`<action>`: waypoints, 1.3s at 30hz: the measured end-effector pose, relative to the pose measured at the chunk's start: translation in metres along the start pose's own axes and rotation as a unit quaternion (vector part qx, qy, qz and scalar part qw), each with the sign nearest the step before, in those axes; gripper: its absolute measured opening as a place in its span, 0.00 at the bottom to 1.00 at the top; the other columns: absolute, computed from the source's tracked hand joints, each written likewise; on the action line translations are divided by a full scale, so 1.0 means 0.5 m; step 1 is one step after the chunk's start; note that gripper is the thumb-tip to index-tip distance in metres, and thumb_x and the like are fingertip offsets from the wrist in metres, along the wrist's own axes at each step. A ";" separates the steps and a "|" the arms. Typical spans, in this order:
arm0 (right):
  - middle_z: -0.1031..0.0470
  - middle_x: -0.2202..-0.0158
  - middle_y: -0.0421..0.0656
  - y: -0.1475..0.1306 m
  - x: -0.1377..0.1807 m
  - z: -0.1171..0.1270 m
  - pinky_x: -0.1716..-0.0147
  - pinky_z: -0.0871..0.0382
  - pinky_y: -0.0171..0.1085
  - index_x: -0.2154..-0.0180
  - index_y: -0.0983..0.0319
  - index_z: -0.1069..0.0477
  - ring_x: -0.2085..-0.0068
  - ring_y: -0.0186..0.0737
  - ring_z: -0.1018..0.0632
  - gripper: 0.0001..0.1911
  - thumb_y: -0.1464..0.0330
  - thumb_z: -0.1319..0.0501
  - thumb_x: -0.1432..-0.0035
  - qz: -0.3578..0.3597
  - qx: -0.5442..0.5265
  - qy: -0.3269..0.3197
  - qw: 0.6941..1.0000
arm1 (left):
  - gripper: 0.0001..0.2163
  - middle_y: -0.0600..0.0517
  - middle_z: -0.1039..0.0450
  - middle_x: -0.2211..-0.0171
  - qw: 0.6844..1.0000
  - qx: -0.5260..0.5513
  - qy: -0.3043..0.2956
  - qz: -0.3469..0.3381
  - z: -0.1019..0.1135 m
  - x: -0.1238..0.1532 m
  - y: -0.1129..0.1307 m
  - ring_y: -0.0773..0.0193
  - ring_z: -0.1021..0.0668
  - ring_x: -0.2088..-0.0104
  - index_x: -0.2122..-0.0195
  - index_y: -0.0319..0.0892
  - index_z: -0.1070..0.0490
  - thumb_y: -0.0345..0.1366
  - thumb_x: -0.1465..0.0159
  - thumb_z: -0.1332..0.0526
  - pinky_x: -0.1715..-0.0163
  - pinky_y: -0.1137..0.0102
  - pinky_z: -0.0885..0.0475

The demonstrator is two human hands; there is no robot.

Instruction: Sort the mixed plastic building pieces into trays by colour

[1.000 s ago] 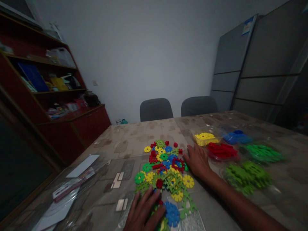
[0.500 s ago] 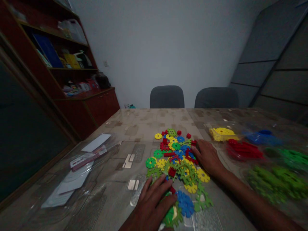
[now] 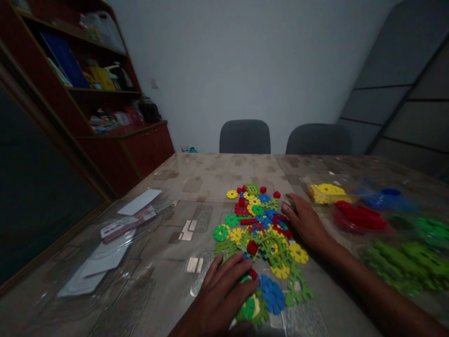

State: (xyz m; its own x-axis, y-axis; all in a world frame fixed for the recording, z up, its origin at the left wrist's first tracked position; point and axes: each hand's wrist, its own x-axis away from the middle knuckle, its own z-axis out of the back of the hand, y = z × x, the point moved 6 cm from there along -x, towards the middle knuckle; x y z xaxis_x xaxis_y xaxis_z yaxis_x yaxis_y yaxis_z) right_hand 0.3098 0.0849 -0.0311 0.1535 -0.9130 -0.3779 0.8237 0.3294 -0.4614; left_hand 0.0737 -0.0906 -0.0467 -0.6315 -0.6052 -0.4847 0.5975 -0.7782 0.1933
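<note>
Both hands lie flat, flanking the plastic pieces.

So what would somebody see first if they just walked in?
The bright heap of red, yellow, blue and green plastic snowflake pieces in the middle of the patterned table, with the left hand and right hand resting on its edges. Sorted yellow pieces and red pieces lie right.

mixed pieces on table, sorted piles right

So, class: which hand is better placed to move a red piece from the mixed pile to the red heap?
Probably the right hand: it rests at the mixed pile's right edge, nearest the red heap. The left hand lies at the pile's near end.
</note>
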 end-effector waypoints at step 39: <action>0.23 0.54 0.51 -0.142 -0.018 0.065 0.53 0.36 0.42 0.54 0.61 0.26 0.51 0.51 0.26 0.12 0.68 0.41 0.38 0.023 0.172 -0.089 0.981 | 0.22 0.44 0.27 0.45 0.963 0.212 -0.036 0.159 0.014 -0.266 -0.229 0.50 0.25 0.46 0.41 0.40 0.33 0.40 0.35 0.39 0.44 0.59 0.34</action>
State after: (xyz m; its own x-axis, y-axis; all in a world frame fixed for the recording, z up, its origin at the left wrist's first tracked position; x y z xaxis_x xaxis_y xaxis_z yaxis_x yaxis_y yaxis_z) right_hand 0.2676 0.0617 0.0313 0.2614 -0.9370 -0.2319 0.9447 0.2976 -0.1376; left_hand 0.0858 0.0777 0.0013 -0.4920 -0.8226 -0.2851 0.5202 -0.5404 0.6613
